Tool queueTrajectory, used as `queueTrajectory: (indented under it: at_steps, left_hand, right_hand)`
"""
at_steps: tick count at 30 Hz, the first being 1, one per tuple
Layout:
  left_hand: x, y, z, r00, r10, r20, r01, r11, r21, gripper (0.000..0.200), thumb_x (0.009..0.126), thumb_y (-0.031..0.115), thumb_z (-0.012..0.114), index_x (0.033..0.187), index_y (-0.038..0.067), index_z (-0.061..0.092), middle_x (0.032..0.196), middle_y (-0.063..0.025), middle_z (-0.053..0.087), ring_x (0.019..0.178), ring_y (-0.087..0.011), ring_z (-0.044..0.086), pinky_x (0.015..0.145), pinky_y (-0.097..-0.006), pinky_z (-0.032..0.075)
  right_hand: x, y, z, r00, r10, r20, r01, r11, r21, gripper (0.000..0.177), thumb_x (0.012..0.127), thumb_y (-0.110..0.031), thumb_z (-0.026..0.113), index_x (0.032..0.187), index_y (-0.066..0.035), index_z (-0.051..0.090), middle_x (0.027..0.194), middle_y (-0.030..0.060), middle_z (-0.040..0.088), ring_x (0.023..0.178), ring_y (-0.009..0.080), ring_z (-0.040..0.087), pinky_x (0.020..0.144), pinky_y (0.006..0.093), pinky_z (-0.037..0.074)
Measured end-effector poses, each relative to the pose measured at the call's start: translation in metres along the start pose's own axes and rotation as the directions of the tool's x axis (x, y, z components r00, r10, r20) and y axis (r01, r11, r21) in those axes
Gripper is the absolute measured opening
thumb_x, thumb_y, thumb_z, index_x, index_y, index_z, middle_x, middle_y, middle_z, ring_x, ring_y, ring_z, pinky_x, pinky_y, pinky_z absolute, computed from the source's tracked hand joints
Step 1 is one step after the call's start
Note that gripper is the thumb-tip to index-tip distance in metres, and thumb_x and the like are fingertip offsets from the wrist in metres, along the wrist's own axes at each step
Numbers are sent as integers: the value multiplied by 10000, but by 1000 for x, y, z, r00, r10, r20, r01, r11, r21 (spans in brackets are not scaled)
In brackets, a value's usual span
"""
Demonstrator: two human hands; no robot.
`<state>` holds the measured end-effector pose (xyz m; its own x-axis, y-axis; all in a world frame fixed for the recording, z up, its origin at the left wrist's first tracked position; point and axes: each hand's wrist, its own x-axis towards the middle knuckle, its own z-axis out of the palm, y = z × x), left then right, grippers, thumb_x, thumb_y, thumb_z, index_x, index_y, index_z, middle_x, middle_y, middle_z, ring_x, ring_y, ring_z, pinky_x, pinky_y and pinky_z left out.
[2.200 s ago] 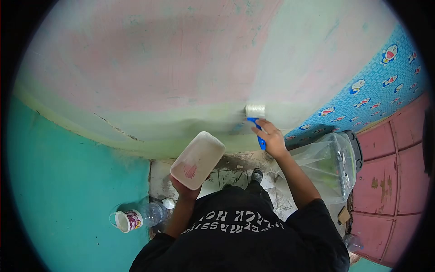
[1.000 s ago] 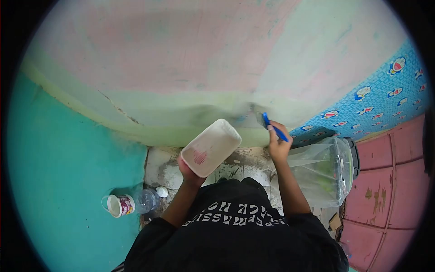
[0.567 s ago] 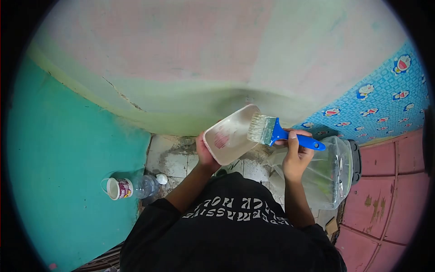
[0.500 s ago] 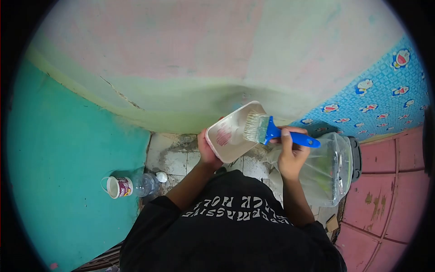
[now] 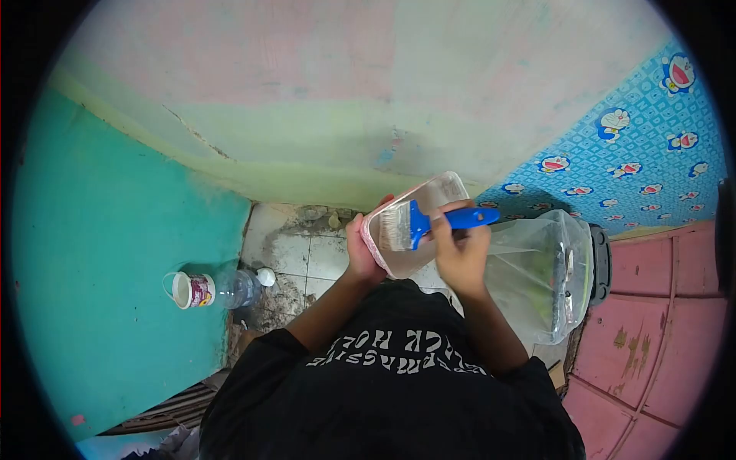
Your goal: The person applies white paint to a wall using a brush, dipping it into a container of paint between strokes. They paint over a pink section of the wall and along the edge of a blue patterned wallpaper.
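Observation:
My left hand (image 5: 366, 249) grips a pale rectangular tub (image 5: 452, 184) by its left side, some fingers hidden behind it. The tub is tilted, its open side toward me. Closed around the blue handle of a wide paintbrush (image 5: 419, 224) is my right hand (image 5: 462, 249). The brush's pale bristles lie over the inside of the tub, pointing left. Beyond both hands rises a wall (image 5: 307, 138) painted in faded pink, pale green and grey-white patches.
At left, a small white bucket (image 5: 184, 290) and a clear plastic bottle (image 5: 241, 289) stand by the teal surface (image 5: 115, 230). A plastic-covered container (image 5: 537, 268) is at right, beside pink panels (image 5: 629, 330) and blue cartoon-patterned wallpaper (image 5: 583, 165). Dirty white tiles (image 5: 287, 253) cover the floor.
The brush and my right hand have moved left, with the bristles now nearer the tub's left side. The tub has turned and tilted slightly, and the view has shifted a little.

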<state>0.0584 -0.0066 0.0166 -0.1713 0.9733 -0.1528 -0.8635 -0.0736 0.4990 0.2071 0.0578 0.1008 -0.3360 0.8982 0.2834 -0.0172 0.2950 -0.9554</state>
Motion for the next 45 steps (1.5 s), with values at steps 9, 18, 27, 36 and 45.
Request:
queueTrajectory:
  at_steps: [9,18,27,36,45]
  left_hand:
    - [-16,-18,-2,996,1,-87,-6,999,-51,737,1036,570,267,1562,76,414,1522,-152,527,1397,-313,514,1178,-467,387]
    - [-20,5,-27,996,21,-91,-32,992,-120,723,1024,574,294,1476,51,508,1429,-172,594,1307,-336,585,1126,-489,449]
    - [-30,64,-47,992,11,-125,-25,994,-108,768,989,613,297,1498,66,471,1426,-179,582,1254,-393,611,966,-570,540]
    - [-7,132,-73,993,-117,26,119,979,-167,807,970,672,311,1537,111,435,1471,-209,539,1253,-498,593,823,-681,588]
    - [13,178,-104,959,-269,85,279,946,-164,823,954,671,360,1546,102,414,1491,-215,509,1279,-504,569,865,-699,564]
  right_hand:
    - [-19,15,-1,998,-60,-13,59,997,-46,86,947,-62,715,918,6,671,749,76,682,667,116,693,582,282,536]
    - [1,2,-15,971,238,13,-219,873,437,96,1026,-55,613,1063,32,599,931,144,707,750,201,731,702,335,646]
    - [17,9,11,962,267,57,-197,535,822,110,1032,-36,581,1133,10,586,1129,269,713,921,298,770,846,419,671]
    - [154,-115,10,883,-269,-384,441,757,483,167,985,-86,679,1130,-24,624,1022,118,697,865,218,727,900,421,628]
    - [290,-264,21,206,-950,-237,822,299,-485,148,913,22,744,1057,21,709,1028,100,746,932,155,717,825,282,557]
